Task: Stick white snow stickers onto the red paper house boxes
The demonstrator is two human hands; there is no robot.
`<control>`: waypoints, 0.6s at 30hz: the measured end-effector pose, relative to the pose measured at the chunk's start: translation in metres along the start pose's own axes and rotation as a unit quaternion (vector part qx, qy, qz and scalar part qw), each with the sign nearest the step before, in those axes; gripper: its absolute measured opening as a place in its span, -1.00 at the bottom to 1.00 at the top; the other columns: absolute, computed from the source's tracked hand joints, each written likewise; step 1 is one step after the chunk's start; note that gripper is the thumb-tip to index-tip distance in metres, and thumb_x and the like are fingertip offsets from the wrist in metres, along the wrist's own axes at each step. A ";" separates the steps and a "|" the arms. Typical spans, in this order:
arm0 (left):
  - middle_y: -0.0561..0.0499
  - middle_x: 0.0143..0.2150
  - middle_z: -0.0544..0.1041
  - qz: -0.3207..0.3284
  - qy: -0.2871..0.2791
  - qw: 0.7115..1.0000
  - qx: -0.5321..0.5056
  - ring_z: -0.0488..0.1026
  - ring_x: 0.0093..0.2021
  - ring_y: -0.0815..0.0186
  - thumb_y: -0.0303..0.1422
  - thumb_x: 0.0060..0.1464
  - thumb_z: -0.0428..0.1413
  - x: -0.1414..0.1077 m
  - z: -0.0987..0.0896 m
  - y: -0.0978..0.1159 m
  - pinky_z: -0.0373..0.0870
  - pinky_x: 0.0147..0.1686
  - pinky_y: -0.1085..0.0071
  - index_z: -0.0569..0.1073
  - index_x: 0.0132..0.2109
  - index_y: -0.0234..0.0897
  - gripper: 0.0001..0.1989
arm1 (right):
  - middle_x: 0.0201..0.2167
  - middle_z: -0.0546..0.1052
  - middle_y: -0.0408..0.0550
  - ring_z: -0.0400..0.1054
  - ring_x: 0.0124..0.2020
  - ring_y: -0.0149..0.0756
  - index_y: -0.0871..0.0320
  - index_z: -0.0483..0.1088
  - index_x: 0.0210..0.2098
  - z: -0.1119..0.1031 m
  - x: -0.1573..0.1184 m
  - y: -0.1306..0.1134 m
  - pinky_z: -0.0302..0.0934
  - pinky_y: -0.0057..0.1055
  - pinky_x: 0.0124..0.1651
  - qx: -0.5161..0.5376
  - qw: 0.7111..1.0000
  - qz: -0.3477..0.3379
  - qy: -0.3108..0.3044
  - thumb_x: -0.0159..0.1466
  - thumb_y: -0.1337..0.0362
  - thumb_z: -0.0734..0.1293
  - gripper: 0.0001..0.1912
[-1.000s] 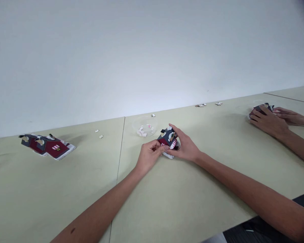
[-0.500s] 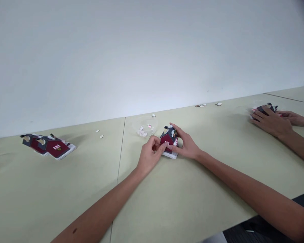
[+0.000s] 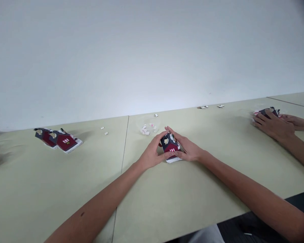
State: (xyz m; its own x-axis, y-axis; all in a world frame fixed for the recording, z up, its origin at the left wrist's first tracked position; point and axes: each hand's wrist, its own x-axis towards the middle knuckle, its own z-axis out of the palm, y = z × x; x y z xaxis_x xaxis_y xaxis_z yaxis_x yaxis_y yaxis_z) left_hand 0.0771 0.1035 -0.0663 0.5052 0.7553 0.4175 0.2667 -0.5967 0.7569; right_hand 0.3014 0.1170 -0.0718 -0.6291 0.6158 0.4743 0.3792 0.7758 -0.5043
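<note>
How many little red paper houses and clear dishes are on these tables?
Paper houses: 4 (one held paper house, two lying at left, one partly hidden at far right)
Clear plastic dish: 1
Total: 5

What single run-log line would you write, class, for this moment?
left hand: holds maroon paper model house | right hand: holds same house | nearby: clear dish of paper bits | co-worker's hands: on another house
</note>
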 end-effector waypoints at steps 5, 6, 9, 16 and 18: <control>-0.15 0.29 0.35 0.039 -0.019 0.996 0.075 0.30 0.24 0.02 -0.07 0.05 0.29 0.004 -0.019 0.008 0.25 0.22 0.11 0.21 0.35 -0.04 -0.23 | 0.44 0.06 0.17 0.02 0.42 0.03 0.13 -0.22 0.47 -0.001 -0.001 0.000 0.07 0.03 0.37 -0.076 0.996 -0.024 -0.025 0.36 -0.05 0.25 -0.12; -0.14 0.28 0.36 0.050 -0.039 0.994 0.086 0.30 0.24 0.03 -0.07 0.05 0.28 0.005 -0.024 0.012 0.23 0.22 0.12 0.22 0.34 -0.04 -0.25 | 0.44 0.07 0.16 0.03 0.42 0.02 0.12 -0.19 0.47 -0.001 -0.001 0.000 0.09 0.04 0.37 -0.088 0.995 -0.033 -0.023 0.36 -0.04 0.25 -0.15; -0.10 0.23 0.41 0.075 -0.108 0.985 0.115 0.31 0.21 0.06 -0.09 0.09 0.25 0.008 -0.038 0.026 0.23 0.21 0.16 0.27 0.32 -0.01 -0.32 | 0.43 0.09 0.15 0.04 0.41 0.02 0.10 -0.10 0.45 0.001 -0.001 0.001 0.11 0.06 0.35 -0.117 0.991 -0.059 -0.023 0.36 -0.03 0.26 -0.20; -0.12 0.06 0.45 0.027 -0.092 0.969 0.226 0.38 0.06 0.08 -0.02 0.11 0.20 -0.018 -0.061 0.048 0.36 -0.02 0.26 0.33 0.29 0.02 -0.38 | 0.44 0.09 0.04 0.01 0.43 -0.01 0.00 -0.04 0.44 0.012 0.003 -0.012 0.04 0.06 0.40 -0.170 0.983 -0.071 0.011 0.33 -0.03 0.32 -0.20; -0.13 0.14 0.42 0.017 -0.061 0.964 0.257 0.34 0.15 0.05 -0.04 0.14 0.18 -0.034 -0.078 0.051 0.33 0.07 0.23 0.35 0.27 0.01 -0.42 | 0.44 0.10 0.02 0.02 0.43 -0.04 -0.02 -0.04 0.44 0.013 0.005 -0.018 0.05 0.04 0.40 -0.174 0.982 -0.065 0.027 0.36 0.01 0.29 -0.25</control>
State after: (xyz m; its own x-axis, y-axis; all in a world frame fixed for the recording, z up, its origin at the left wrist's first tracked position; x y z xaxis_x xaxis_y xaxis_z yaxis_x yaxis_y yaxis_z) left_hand 0.0099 0.0687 -0.0029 0.6055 0.7139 0.3518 0.6038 -0.7000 0.3813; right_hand 0.2827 0.1042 -0.0695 -0.6546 0.5080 0.5599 0.5128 0.8425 -0.1650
